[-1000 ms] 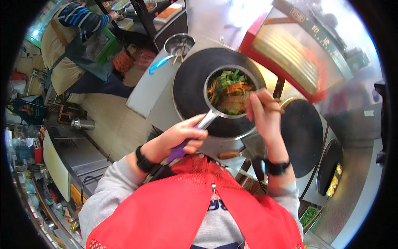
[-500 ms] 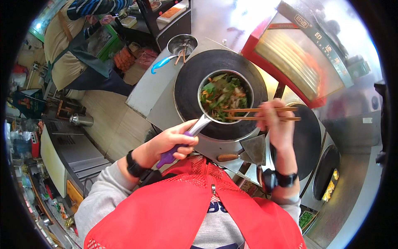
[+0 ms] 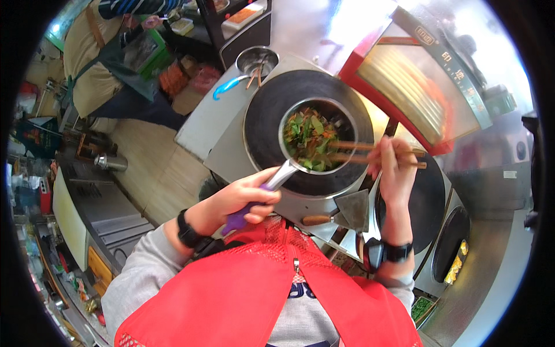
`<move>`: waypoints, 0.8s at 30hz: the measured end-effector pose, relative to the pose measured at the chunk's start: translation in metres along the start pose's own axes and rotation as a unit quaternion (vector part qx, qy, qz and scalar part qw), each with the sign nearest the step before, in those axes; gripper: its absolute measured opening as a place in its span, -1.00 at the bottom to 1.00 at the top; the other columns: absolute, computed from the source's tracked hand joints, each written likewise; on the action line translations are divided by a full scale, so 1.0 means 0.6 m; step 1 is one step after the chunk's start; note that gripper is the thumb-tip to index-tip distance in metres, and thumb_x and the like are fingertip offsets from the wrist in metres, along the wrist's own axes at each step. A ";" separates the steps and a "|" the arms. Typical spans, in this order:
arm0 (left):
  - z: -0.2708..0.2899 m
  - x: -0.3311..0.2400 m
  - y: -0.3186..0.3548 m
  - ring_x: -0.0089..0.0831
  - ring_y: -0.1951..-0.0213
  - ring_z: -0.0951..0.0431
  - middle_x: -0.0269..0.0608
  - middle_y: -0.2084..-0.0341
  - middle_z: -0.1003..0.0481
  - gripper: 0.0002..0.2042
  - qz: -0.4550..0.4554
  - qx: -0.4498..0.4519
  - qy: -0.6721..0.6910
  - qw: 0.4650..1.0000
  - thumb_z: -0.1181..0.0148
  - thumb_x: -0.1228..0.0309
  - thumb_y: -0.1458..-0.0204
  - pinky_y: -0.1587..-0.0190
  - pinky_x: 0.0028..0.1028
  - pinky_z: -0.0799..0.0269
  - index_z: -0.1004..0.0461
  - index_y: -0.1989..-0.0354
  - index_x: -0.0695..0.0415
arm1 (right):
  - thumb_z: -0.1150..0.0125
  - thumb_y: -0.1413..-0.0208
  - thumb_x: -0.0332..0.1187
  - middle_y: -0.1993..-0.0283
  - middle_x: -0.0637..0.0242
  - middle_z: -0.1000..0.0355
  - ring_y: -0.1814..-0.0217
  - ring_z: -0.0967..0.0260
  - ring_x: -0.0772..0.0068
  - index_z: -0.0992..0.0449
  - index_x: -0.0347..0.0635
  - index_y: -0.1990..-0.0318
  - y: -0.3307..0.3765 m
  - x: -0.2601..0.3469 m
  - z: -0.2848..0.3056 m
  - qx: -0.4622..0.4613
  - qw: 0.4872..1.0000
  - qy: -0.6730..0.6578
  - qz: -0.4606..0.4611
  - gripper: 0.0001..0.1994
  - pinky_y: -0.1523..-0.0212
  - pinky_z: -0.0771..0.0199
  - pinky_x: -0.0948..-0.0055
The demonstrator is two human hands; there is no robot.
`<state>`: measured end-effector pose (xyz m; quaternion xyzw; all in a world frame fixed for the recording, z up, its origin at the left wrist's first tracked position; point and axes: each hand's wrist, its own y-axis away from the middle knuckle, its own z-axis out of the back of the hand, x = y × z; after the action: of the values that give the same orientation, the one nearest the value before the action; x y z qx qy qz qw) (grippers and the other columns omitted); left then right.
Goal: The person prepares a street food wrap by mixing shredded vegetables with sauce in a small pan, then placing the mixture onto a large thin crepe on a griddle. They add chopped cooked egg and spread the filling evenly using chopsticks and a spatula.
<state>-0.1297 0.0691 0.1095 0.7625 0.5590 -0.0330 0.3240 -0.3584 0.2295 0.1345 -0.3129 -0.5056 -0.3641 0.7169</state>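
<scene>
We see the left hand (image 3: 245, 196) just below the centre of the frame, its grip closed around the purple handle (image 3: 240, 217) of a small metal saucepan (image 3: 315, 139). The saucepan sits at the centre of the frame, held over a round black griddle (image 3: 272, 115) set in the steel worktop (image 3: 208, 124). It is filled with chopped green leaves and orange shreds (image 3: 306, 139).

The right hand (image 3: 396, 173) is right of centre, its grip closed on a pair of wooden chopsticks (image 3: 370, 151). The chopsticks lie almost level across the frame, and their tips reach leftward over the rim of the saucepan into the greens.

Below the saucepan, a flat metal scraper with a wooden handle (image 3: 341, 211) rests at the edge of the griddle. A second black griddle (image 3: 428, 199) lies to the right of the right hand. Toward the upper middle, a small metal bowl (image 3: 257, 59) holding sticks stands on the worktop, with a blue-handled tool (image 3: 228, 88) just beside it. A red-framed case (image 3: 404, 75) fills the upper right. In the upper left, another person in a tan apron (image 3: 87, 63) stands well apart from us.
</scene>
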 end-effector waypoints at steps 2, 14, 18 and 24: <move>-0.002 0.000 0.001 -0.73 0.62 -0.08 -0.40 0.45 -0.20 -0.32 -0.023 0.025 0.038 0.999 0.06 0.60 -0.21 0.66 -0.71 -0.02 0.14 -0.46 -0.09 | -0.10 -0.29 -0.37 0.56 0.46 -0.34 0.61 -0.23 0.71 -0.42 -0.17 0.40 0.001 -0.007 -0.015 0.084 0.992 -0.061 0.065 -0.81 0.63 -0.20 0.63; 0.023 0.003 -0.009 -0.72 0.59 -0.11 -0.40 0.45 -0.22 -0.39 -0.037 0.050 0.022 0.998 0.04 0.58 -0.21 0.63 -0.70 -0.07 0.03 -0.42 -0.06 | -0.13 -0.26 -0.41 0.48 0.38 -0.44 0.52 -0.32 0.66 -0.48 -0.16 0.36 -0.010 0.005 -0.005 0.069 0.996 -0.050 0.037 -0.87 0.53 -0.31 0.62; 0.033 0.000 -0.008 -0.72 0.61 -0.10 -0.40 0.45 -0.22 -0.35 -0.030 0.070 0.035 0.997 0.06 0.61 -0.21 0.63 -0.70 -0.06 0.08 -0.44 -0.09 | -0.30 -0.02 -0.57 0.39 0.15 -0.49 0.35 -0.50 0.25 -0.53 -0.21 0.32 -0.002 0.016 0.001 0.182 0.906 0.154 0.350 -0.91 0.28 -0.52 0.42; 0.043 -0.003 -0.023 -0.72 0.61 -0.08 -0.42 0.46 -0.21 -0.35 -0.047 0.101 0.093 0.989 0.03 0.61 -0.19 0.63 -0.71 -0.08 0.06 -0.43 -0.09 | -0.29 0.01 -0.60 0.25 0.04 -0.50 0.23 -0.51 0.08 -0.55 -0.29 0.26 -0.006 0.036 0.017 0.219 0.926 0.187 0.245 -0.86 0.21 -0.52 0.32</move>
<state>-0.1343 0.0563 0.0834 0.7642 0.6155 -0.0334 0.1898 -0.3618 0.2315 0.1583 -0.1881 -0.3371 -0.1090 0.9160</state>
